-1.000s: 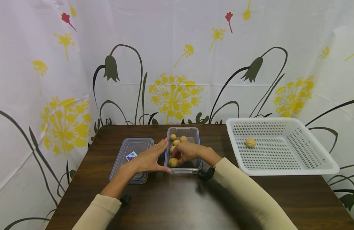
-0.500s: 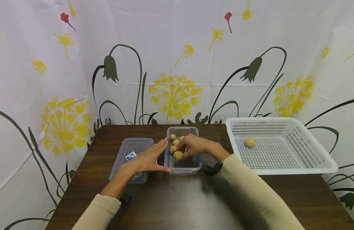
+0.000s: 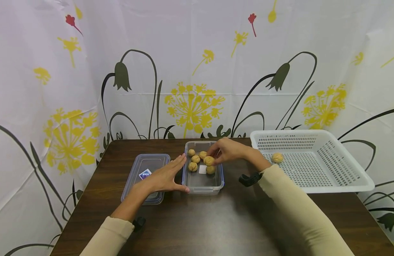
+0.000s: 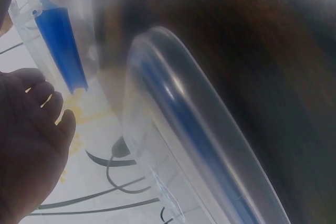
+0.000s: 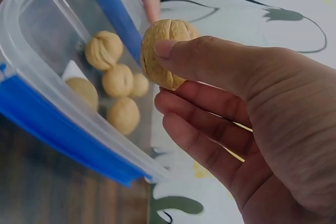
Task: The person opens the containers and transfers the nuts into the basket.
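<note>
In the head view, my right hand (image 3: 227, 151) pinches a walnut (image 5: 165, 51) between thumb and fingers, above the right side of a clear plastic food container (image 3: 204, 190). Several more walnuts lie inside, among them one at the left (image 3: 192, 166) and one under the held nut (image 3: 210, 169). A small white square (image 3: 202, 169) shows on the container's floor. My left hand (image 3: 166, 177) is beside the container's left wall, fingers straight and thumb spread near the front corner; whether it touches cannot be told. In the left wrist view, the left hand (image 4: 34, 135) holds nothing.
A clear plastic lid (image 3: 142, 192) with a blue-and-white label lies left of the container, partly under the left forearm. To the right stands a white perforated basket (image 3: 312, 174) with one walnut (image 3: 277, 157) in it. A floral curtain (image 3: 190, 53) hangs behind the dark wooden table (image 3: 197, 224).
My right hand has lifted a walnut from the container's front left and carried it right and away from me, uncovering other walnuts and the white square. The left hand has stayed in place.
</note>
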Demonstrator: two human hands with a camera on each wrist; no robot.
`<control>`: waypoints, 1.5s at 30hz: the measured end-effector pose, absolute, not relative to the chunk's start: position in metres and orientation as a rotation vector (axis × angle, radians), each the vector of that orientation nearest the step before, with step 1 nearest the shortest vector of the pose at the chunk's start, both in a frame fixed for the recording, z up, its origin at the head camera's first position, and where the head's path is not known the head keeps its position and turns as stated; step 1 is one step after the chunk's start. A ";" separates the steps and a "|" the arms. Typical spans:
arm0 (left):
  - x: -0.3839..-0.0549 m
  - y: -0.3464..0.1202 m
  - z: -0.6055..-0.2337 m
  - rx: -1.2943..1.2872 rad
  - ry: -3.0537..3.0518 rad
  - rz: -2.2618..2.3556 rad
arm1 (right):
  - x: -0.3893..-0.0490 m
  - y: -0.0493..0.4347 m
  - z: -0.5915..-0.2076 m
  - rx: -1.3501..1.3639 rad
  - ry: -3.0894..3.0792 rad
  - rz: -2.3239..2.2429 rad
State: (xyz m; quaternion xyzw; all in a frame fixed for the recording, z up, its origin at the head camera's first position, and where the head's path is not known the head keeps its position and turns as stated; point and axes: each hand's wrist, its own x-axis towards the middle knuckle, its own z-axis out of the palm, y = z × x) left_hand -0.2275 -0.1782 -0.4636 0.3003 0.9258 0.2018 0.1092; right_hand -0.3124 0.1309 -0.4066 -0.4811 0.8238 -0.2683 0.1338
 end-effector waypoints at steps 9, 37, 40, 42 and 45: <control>-0.227 -0.180 -0.464 0.877 2.722 0.596 | -0.315 0.161 -0.390 -1.307 2.439 -0.831; -0.227 -0.180 -0.464 0.878 2.718 0.606 | -0.331 0.324 -0.372 -0.797 2.699 -0.851; -0.227 -0.180 -0.464 0.875 2.723 0.599 | -0.334 0.341 -0.377 -0.707 2.732 -0.827; -0.227 -0.180 -0.464 0.874 2.724 0.594 | -0.335 0.352 -0.382 -0.637 2.727 -0.837; -0.226 -0.180 -0.464 0.873 2.720 0.590 | -0.338 0.368 -0.391 -0.575 2.710 -0.853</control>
